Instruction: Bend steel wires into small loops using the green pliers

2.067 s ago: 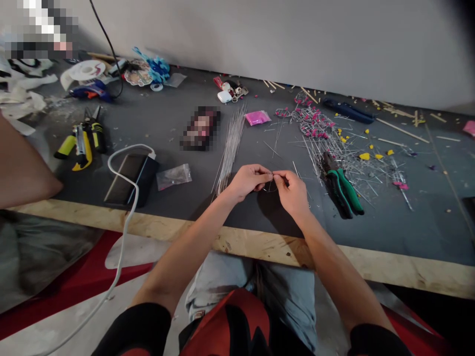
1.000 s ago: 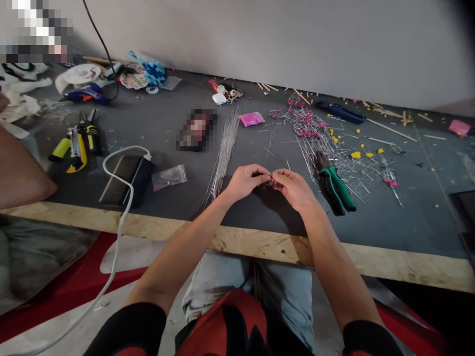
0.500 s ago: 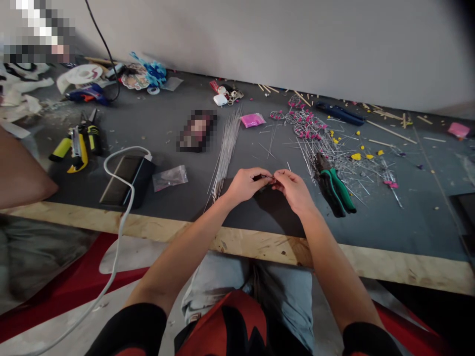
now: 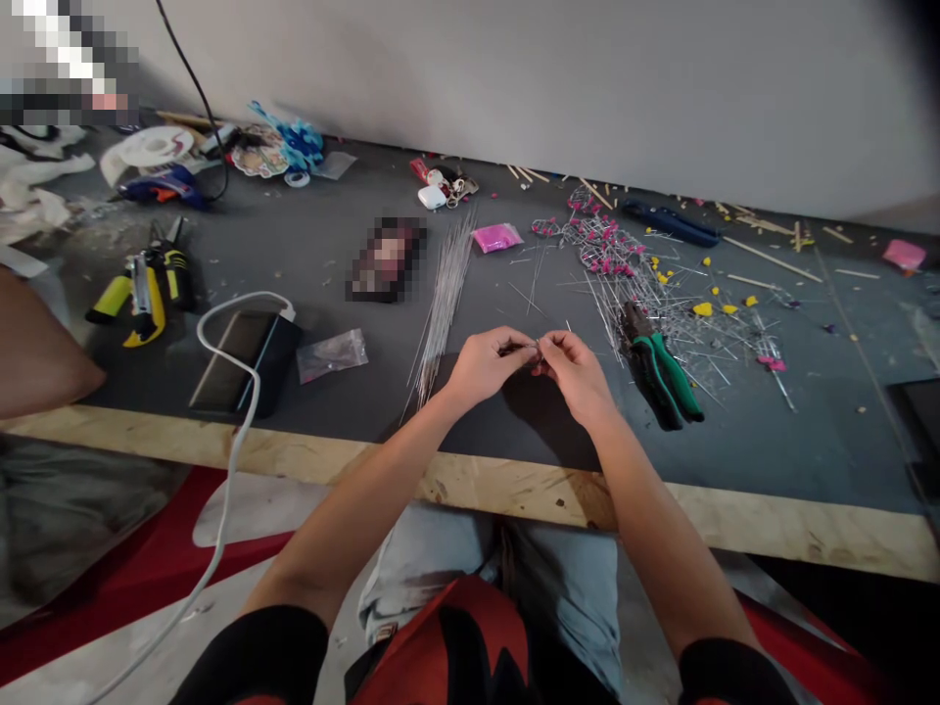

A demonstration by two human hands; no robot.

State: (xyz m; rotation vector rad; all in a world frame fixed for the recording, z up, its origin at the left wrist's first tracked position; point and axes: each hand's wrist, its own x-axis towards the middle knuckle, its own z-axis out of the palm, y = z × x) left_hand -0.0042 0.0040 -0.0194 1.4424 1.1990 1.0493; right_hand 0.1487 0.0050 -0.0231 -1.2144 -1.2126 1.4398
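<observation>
My left hand [image 4: 489, 367] and my right hand [image 4: 574, 374] meet fingertip to fingertip over the dark tabletop, near its front edge. Both are pinched closed around something small and thin, mostly hidden by the fingers. Left of them lies a bundle of thin straight metal wires [image 4: 445, 294]. To the right, green-and-black pliers [image 4: 665, 377] rest beside a heap of wire pieces with pink bits [image 4: 606, 245]. A pink packet [image 4: 497, 237] lies beyond my hands.
A power bank [image 4: 246, 357] with a white cable [image 4: 236, 450] and a small clear bag [image 4: 333, 354] are at left. Farther left are yellow-and-black tools [image 4: 151, 284] and another person's arm [image 4: 44, 343]. A dark blue tool [image 4: 670, 223] and thin wooden sticks [image 4: 771, 259] lie at the back right.
My right hand has shifted slightly left, its fingertips closer against those of my left hand. Both stay pinched. The view has moved a little; the things on the table lie as before.
</observation>
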